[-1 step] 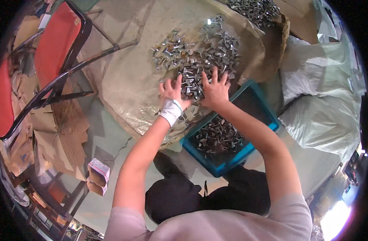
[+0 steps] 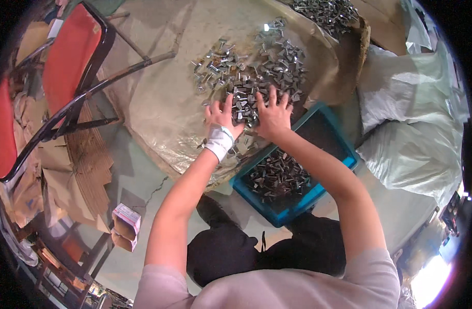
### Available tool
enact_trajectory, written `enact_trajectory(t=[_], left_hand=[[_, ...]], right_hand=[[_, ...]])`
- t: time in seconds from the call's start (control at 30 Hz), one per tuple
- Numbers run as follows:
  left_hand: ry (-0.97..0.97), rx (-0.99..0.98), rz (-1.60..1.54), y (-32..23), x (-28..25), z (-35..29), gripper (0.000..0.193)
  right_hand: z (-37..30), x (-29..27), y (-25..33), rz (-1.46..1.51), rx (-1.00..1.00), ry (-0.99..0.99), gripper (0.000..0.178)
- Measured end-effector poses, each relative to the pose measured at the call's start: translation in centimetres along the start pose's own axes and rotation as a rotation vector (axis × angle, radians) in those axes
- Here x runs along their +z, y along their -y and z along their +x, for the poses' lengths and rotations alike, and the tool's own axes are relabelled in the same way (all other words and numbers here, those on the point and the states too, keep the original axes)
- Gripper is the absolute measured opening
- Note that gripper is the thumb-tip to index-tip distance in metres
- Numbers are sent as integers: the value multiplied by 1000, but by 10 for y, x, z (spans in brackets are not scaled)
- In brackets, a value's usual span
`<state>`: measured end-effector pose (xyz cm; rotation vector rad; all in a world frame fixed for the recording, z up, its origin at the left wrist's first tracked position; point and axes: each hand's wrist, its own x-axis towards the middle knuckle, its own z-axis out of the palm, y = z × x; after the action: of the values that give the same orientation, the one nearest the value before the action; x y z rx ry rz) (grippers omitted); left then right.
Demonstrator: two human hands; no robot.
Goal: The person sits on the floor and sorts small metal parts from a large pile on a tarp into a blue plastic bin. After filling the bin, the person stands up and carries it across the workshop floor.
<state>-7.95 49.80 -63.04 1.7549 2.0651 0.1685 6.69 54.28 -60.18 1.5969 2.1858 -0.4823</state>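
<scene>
Small silvery metal parts, each with a thin pin-like stem, lie in a loose heap on a brownish plastic sheet. At the heap's near left side rests my left hand, fingers spread, with a white wrap round its wrist. My right hand lies palm down on the near right side, its fingers also apart and touching the parts. Between the two hands several parts show. Under my palms the parts are hidden. Below my right forearm stands a teal bin holding darker-looking metal parts.
At left, a folding chair with red padding reaches over the sheet. Flattened cardboard lies beneath it, and a small open box sits on the floor. White sacks stand at right. Another metal heap is at the far side.
My right hand has shifted very slightly left, narrowing the gap between my hands. My left hand stays almost where it was.
</scene>
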Motion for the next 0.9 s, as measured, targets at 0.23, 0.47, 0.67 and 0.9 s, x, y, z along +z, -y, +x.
enact_trajectory(t=[0.23, 0.47, 0.67, 0.9], left_hand=[[65, -70, -185, 3, 2, 7, 87], [41, -14, -183, -3, 3, 11, 81], [38, 122, -426, -6, 20, 5, 63], [26, 26, -676, 1, 27, -1, 43]], right_hand=[[1, 5, 8, 202, -64, -78, 86], [6, 0, 5, 209, -72, -62, 95], [-2, 20, 14, 401, -26, -45, 83], [-6, 32, 32, 611, 65, -80, 74]])
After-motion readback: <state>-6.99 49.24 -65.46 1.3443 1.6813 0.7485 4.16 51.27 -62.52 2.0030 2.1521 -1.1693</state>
